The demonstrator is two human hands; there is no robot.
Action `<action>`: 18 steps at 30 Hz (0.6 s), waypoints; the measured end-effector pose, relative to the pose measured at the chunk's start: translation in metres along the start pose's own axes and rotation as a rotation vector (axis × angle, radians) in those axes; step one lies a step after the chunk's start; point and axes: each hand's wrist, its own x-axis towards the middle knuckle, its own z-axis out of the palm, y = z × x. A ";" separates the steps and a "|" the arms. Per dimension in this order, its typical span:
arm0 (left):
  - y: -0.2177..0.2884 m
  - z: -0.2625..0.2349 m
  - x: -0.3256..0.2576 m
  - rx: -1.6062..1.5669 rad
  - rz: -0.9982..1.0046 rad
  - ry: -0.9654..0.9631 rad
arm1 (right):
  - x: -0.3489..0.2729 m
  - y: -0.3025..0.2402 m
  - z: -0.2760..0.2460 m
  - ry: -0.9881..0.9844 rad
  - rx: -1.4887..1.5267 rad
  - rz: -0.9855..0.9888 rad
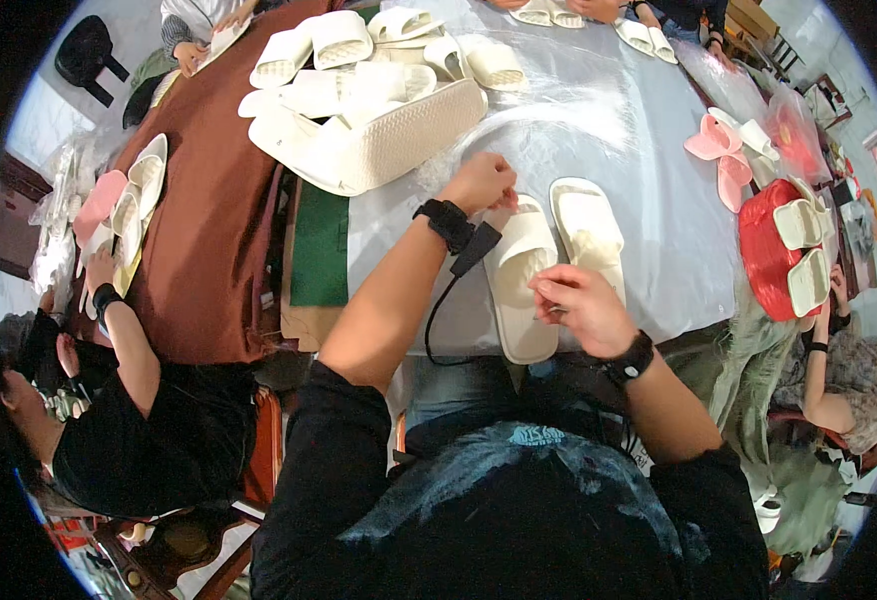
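Two cream slide slippers lie side by side on the table in front of me. My left hand is closed, fingers curled in, at the far end of the left slipper. Whatever those fingers may hold is hidden. My right hand hovers over the near half of the pair, close to the right slipper and covering part of it. Its thumb and fingertips are pinched together. Anything between them is too small to make out. Each of my wrists wears a black band, and a dark cable hangs from the left one.
Beyond my left hand, a heap of cream slippers stands on clear plastic sheeting. A brown cloth covers the left side. A red bundle with cream slippers sits at right. Co-workers sit on both sides and across.
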 end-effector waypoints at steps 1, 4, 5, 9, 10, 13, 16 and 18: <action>0.006 -0.001 0.000 -0.029 0.034 0.044 | -0.010 -0.001 -0.010 -0.007 -0.187 -0.082; 0.018 0.001 -0.001 -0.091 0.088 0.098 | -0.036 -0.007 -0.036 0.218 -1.154 -0.714; 0.021 0.003 -0.001 -0.168 0.102 0.099 | -0.046 -0.011 -0.039 0.354 -1.300 -0.728; 0.027 0.012 0.011 -0.184 0.125 0.118 | -0.060 -0.008 -0.045 0.505 -1.489 -0.668; 0.028 0.014 0.016 -0.111 0.139 0.110 | -0.059 -0.002 -0.046 0.508 -1.489 -0.662; 0.033 0.026 0.028 -0.003 0.194 0.041 | -0.057 0.009 -0.047 0.456 -1.480 -0.893; 0.033 0.037 0.041 0.096 0.214 -0.009 | -0.056 0.011 -0.040 0.410 -1.468 -0.936; 0.032 0.041 0.047 0.160 0.197 -0.053 | -0.058 0.011 -0.035 0.389 -1.490 -0.925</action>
